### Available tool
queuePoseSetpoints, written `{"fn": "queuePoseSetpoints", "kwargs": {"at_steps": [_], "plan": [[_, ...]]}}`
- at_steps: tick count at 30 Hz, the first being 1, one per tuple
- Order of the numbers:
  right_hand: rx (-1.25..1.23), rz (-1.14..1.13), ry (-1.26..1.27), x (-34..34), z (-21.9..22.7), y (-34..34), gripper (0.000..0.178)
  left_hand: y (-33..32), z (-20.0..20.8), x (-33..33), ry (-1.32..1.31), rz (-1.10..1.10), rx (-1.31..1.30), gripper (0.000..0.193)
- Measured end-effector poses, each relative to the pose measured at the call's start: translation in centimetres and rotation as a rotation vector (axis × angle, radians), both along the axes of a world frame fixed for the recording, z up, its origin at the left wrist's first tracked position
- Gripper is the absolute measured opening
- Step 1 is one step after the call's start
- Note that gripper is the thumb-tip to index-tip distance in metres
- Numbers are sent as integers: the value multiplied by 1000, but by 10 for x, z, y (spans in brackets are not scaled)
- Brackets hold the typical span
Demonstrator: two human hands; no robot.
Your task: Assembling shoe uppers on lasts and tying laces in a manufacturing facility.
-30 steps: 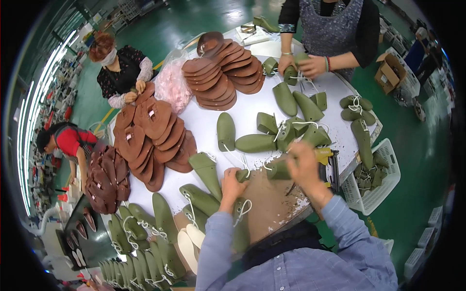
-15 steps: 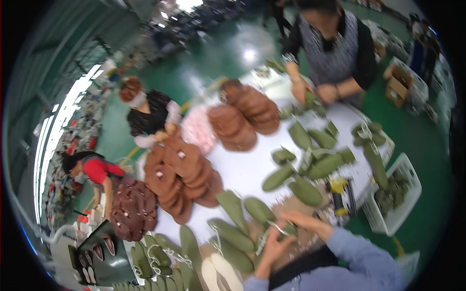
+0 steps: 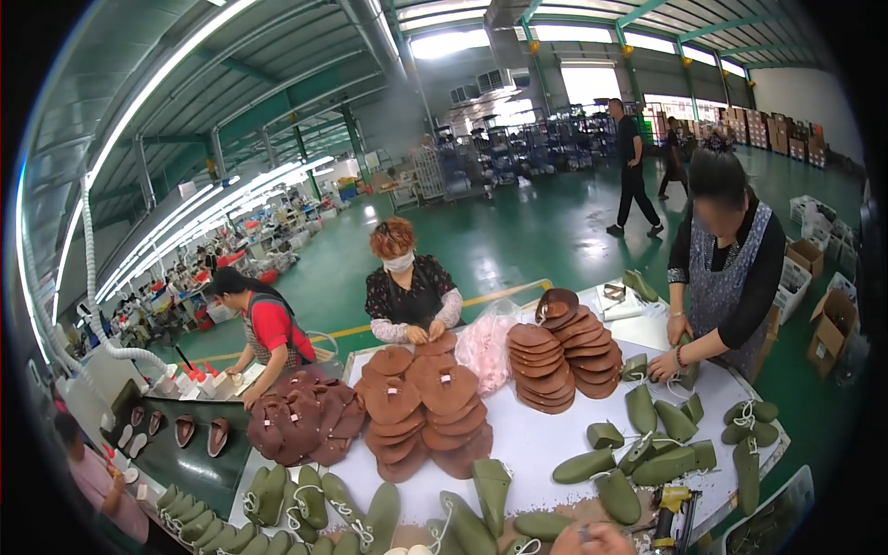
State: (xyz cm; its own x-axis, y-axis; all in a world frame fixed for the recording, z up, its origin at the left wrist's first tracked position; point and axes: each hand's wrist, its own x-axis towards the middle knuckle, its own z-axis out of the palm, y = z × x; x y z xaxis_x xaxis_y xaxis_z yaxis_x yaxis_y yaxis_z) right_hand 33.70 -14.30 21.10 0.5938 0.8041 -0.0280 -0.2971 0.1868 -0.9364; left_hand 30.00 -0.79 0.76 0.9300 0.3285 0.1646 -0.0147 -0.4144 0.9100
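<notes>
At the bottom edge, part of one hand shows, and I take it for my right hand (image 3: 597, 538). Most of its fingers are cut off by the frame, so what it holds cannot be made out. My left hand is out of view. Beside the visible hand lies a green shoe last (image 3: 542, 526), and an upright green last (image 3: 491, 488) stands further left. To the hand's right, a yellow and black staple gun (image 3: 672, 513) rests on the table. More green lasts (image 3: 618, 497), some tied with white string, lie just beyond.
Brown leather pieces stand in stacks (image 3: 541, 361) on the white table (image 3: 518, 444), with a pink plastic bag (image 3: 486, 347) behind. Across the table, a masked co-worker (image 3: 413, 301) handles brown pieces. At the right, another co-worker (image 3: 726, 277) handles green lasts. A white crate (image 3: 805, 490) stands lower right.
The view has tilted up and steadied, showing more of the hall. Both my hands were in view near the green lasts; now only part of one remains at the lower edge.
</notes>
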Motion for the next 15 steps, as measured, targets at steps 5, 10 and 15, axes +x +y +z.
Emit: {"fn": "queuePoseSetpoints", "kwargs": {"at_steps": [5, 10, 15], "plan": [[51, -408, 184, 72, 30, -30, 7, 12, 26, -17, 54, 93, 637, 48], [55, -361, 131, 59, 21, -23, 7, -16, 15, -8, 143, 56, 341, 50], [49, -437, 154, 72, 28, -24, 11, -29, 16, -8, 120, 19, 295, 51]]}}
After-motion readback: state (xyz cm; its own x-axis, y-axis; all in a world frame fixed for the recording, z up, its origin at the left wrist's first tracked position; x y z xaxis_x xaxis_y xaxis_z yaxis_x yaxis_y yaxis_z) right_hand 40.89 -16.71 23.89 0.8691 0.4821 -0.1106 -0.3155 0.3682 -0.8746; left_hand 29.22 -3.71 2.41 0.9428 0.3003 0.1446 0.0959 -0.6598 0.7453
